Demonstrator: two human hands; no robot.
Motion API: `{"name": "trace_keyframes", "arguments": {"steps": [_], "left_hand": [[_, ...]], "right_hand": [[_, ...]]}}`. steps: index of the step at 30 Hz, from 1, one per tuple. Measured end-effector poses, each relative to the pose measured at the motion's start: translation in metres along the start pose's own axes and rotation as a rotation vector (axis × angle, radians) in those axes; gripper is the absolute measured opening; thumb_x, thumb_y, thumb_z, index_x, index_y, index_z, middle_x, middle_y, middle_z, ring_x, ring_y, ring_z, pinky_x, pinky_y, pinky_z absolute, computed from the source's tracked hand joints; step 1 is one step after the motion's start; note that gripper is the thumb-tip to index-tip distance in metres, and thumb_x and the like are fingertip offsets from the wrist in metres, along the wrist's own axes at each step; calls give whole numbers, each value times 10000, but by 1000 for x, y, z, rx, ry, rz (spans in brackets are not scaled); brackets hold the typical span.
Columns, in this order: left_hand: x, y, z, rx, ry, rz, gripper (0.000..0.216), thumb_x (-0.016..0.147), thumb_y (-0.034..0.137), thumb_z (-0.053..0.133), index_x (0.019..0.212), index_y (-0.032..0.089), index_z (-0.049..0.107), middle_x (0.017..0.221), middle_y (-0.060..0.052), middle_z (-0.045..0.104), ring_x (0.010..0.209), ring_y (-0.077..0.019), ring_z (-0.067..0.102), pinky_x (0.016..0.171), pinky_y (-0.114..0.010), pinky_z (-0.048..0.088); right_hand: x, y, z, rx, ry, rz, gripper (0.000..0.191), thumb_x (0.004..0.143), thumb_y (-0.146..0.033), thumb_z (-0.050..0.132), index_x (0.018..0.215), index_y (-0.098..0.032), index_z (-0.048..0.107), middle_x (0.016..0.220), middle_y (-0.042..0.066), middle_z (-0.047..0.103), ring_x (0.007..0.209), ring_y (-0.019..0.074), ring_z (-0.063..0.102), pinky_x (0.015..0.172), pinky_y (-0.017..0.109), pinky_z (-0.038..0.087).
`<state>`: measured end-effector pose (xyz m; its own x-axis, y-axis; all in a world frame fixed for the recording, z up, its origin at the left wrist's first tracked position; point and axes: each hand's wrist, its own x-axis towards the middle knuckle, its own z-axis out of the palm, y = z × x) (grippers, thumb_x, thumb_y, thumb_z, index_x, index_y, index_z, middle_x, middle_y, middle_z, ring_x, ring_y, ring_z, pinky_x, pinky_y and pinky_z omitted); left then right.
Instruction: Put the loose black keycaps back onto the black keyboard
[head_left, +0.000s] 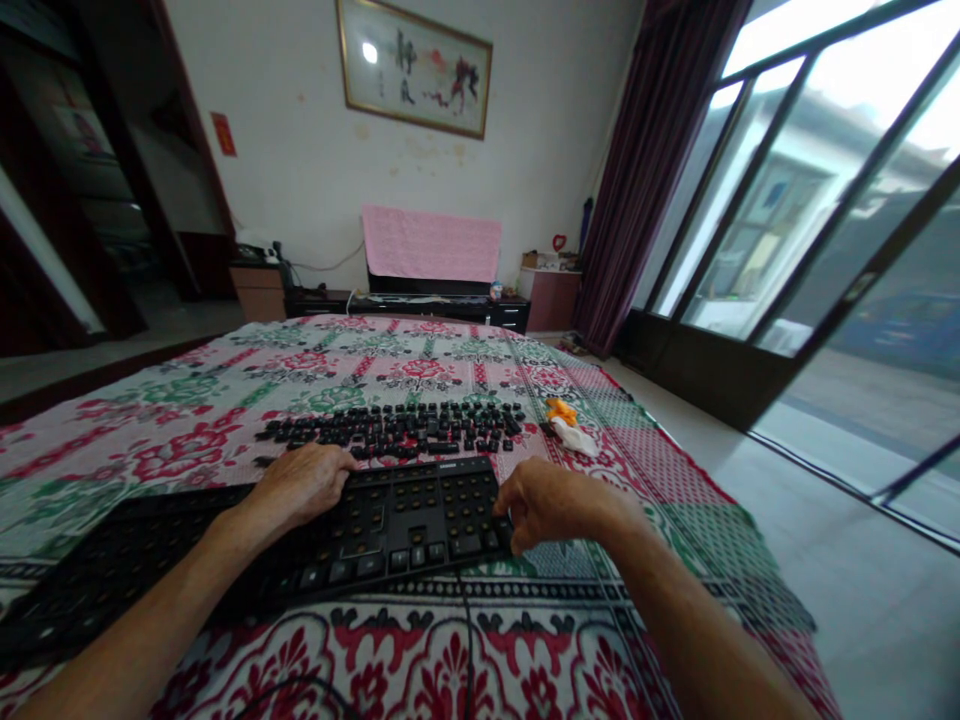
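A black keyboard (405,505) lies across the patterned cloth, most of its keycaps off and a few still seated along its bottom rows. My left hand (311,482) is closed on the keyboard's far edge near the middle, its fingers curled over the frame. At the right end, beside the number pad, my right hand (544,503) has its thumb and fingers drawn together; a small dark bit shows at the fingertips, too unclear to name. Beyond the keyboard, loose black keycaps (405,425) are laid out in several rows.
An orange cloth (561,410) and a white crumpled cloth (574,437) lie right of the keycaps. The patterned bedspread (420,370) covers the broad surface. A cable (466,640) runs toward me. A low cabinet with a pink cover (431,243) stands by the wall; glass doors (787,200) are right.
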<state>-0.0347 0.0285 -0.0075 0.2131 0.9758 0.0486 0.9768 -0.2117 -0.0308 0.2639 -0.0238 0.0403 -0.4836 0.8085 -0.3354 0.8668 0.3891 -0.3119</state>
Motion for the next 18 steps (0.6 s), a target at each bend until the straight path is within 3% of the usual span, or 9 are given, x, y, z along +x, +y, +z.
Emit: {"name": "trace_keyframes", "arguments": {"steps": [9, 18], "left_hand": [[1, -2, 3, 10, 25, 10, 312, 727, 290, 368, 913, 289, 618, 914, 0, 628, 852, -187, 544, 731, -278, 374], [2, -1, 3, -8, 16, -22, 307, 719, 277, 379, 906, 296, 623, 916, 8, 630, 852, -181, 546, 742, -272, 374]], "right_hand": [[5, 8, 2, 22, 16, -80, 345, 564, -312, 615, 896, -220, 624, 693, -29, 635, 586, 95, 550, 467, 165, 350], [2, -2, 1, -15, 12, 15, 315, 546, -283, 622, 859, -248, 640, 699, -29, 636, 599, 107, 550, 472, 172, 343]]}}
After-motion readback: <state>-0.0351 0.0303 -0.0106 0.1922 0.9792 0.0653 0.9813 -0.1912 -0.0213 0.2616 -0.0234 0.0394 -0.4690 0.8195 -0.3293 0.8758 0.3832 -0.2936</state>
